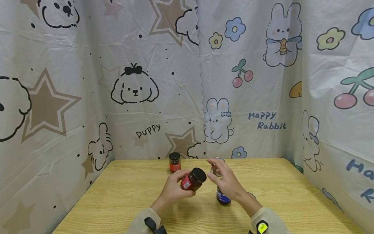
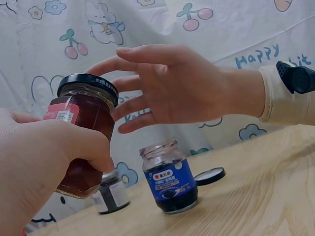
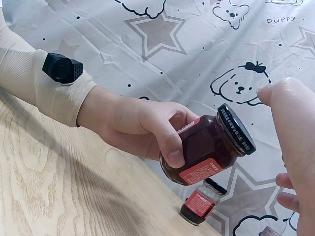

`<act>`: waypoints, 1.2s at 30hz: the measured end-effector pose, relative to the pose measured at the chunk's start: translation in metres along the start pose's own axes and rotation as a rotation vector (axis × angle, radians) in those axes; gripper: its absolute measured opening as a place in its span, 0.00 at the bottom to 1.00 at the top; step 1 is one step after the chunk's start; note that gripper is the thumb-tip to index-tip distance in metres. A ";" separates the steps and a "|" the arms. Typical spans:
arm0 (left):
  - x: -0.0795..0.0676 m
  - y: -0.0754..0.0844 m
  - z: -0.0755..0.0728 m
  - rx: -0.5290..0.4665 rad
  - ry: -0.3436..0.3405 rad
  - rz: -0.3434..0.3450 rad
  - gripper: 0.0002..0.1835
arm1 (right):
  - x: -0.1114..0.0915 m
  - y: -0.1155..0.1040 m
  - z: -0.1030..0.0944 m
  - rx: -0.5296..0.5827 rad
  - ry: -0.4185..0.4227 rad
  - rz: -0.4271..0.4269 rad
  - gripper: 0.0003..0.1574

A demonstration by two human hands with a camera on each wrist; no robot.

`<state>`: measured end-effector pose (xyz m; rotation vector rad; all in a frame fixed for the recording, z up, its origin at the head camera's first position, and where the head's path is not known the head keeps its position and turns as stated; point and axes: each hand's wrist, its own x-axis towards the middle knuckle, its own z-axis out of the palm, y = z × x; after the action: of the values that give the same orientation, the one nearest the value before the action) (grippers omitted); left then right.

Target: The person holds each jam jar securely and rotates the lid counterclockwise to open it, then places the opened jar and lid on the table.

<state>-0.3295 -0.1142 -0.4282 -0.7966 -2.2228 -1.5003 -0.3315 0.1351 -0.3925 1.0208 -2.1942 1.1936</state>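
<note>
At the middle of the head view, below centre, the left hand (image 1: 174, 190) grasps a jar (image 1: 192, 182) of dark red contents, its fingers and thumb wrapped round the glass. The jar is raised off the table (image 1: 140, 208) and tilted, with its black lid (image 1: 199, 174) on and leaning toward the right of the frame. A red label with a barcode shows on its side.

Just right of that lid is the right hand (image 1: 229, 182), its fingers released and spread, holding nothing; the right wrist view shows them apart from the jar.

Below the right hand, and partly covered by it in the head view, a blue-labelled jar (image 1: 223, 197) stands upright on the table. In the left wrist view its mouth is uncovered, and a loose lid (image 2: 210, 176) lies just to its right, pale inside facing up. In that same view, a pale-labelled jar (image 2: 116, 196) stands at lower left, partly hidden behind the raised jar.

A red-labelled jar (image 1: 175, 165) with a black cap stands at the table's far edge, left of centre in the head view. Cartoon-printed curtains (image 1: 172, 97) fill the background.
</note>
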 end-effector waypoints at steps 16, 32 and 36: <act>0.000 0.012 0.005 0.035 -0.056 0.003 0.34 | 0.000 -0.004 0.005 0.031 -0.131 0.063 0.30; -0.001 0.012 0.004 -0.005 -0.042 -0.074 0.31 | 0.001 -0.005 0.004 -0.003 -0.147 0.073 0.24; 0.000 0.010 0.003 -0.034 -0.049 -0.088 0.30 | 0.002 -0.003 0.004 0.006 -0.157 0.061 0.23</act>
<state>-0.3230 -0.1084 -0.4223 -0.7629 -2.3012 -1.5784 -0.3303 0.1300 -0.3916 1.0909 -2.3586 1.1825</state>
